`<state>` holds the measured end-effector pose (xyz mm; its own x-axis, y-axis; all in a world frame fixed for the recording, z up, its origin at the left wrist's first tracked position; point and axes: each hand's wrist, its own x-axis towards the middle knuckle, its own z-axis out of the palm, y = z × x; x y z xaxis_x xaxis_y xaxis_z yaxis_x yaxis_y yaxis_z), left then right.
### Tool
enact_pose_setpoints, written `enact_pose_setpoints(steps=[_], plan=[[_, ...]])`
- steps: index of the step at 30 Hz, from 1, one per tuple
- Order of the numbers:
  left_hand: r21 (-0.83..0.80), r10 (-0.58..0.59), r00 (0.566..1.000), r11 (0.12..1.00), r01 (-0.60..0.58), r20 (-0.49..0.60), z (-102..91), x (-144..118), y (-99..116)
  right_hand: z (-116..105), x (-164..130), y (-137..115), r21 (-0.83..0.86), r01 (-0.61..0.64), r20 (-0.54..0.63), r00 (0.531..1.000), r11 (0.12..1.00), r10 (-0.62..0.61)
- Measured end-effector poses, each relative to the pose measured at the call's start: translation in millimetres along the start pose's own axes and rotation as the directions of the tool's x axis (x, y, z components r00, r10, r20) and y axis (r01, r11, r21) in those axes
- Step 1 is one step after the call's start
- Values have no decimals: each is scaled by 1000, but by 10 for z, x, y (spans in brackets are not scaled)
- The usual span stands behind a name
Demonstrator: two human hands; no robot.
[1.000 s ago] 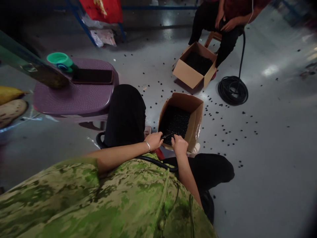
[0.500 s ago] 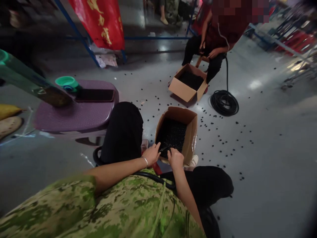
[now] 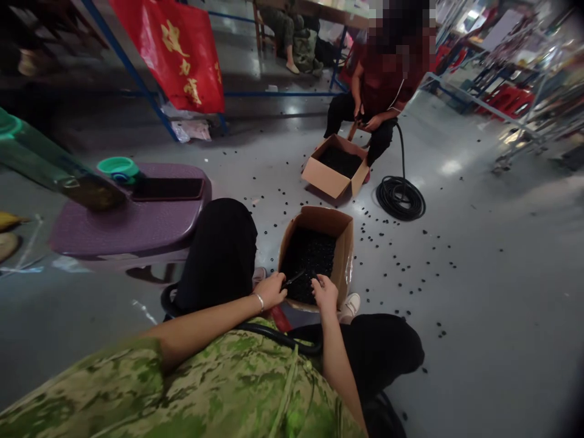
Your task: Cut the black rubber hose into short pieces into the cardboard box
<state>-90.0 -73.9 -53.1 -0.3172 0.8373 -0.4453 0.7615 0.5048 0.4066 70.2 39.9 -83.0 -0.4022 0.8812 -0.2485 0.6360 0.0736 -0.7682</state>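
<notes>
My left hand [image 3: 272,291], with a band at the wrist, is closed around a pair of scissors [image 3: 295,278] whose thin dark blades point up and right. My right hand [image 3: 325,293] pinches a black tube end, mostly hidden by the fingers, just right of the blade tips; the two do not touch. Both hands are over the near side of an open cardboard box [image 3: 345,243] between my feet. Small black pieces [image 3: 310,249] fill its bottom. A length of black ribbed tube [image 3: 274,336] lies across my lap.
Left of my knee, a purple stool [image 3: 132,234] bears a green bottle [image 3: 59,164], a green cup [image 3: 119,169] and a phone [image 3: 168,188]. Ahead sits a co-worker [image 3: 381,79] behind another box [image 3: 329,176], near coiled black tube [image 3: 401,198]. Black rings [image 3: 401,267] litter the floor.
My hands have moved slightly apart, and the scissor blades now show clear of the right fingers. The whole view has shifted a little, with the scene lower and further left.
</notes>
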Motion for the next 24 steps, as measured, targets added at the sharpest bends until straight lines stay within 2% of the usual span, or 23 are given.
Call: enact_pose_setpoints(steps=[3,7,11,15,19,24], plan=[[8,29,1000,1000,-29,11,-33,-19,-29,-11,18,61,-41,4,50,999,999,-2],[20,30,999,999,-30,18,-46,-15,-42,-70,-31,89,-214,43,37,999,976,-36],[24,15,999,1000,-16,31,-56,-6,-10,-48,-58,95,-274,23,45,999,961,-12],[0,-21,1000,1000,21,9,-98,-47,44,10,-58,80,-203,9,45,999,979,0],[17,-96,995,995,97,-36,-132,-73,65,25,2,85,-17,-131,56,990,991,131],[6,-100,992,995,99,75,-142,-88,53,38,41,78,98,-208,76,977,973,201]])
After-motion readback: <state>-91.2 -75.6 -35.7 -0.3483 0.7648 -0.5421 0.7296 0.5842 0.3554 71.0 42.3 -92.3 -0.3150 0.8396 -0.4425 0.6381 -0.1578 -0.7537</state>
